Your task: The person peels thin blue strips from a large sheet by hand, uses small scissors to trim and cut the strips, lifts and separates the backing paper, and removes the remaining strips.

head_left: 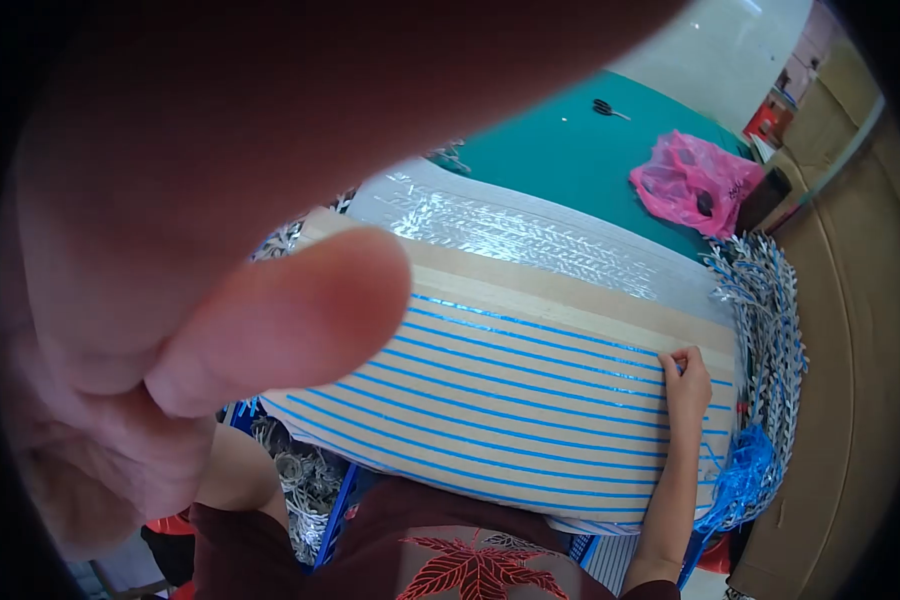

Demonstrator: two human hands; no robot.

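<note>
My left hand (180,330) is raised right in front of the camera, large and blurred, covering the upper left of the view. One finger stretches across the top and a rounded fingertip points right, with a gap between them; nothing shows in it. Farther off, my right hand (686,380) rests at the right side of a tan board (570,280) lined with parallel blue strips (510,378). Its fingers are pinched together at the upper strips, and whatever lies between them is too small to make out.
Behind the board lie silvery braided strips (510,230) on a green table (540,140), with scissors (610,110) and a pink plastic bag (685,180). Braided bundles (770,320) and blue strands (745,475) hang at the right, beside brown cardboard (830,400).
</note>
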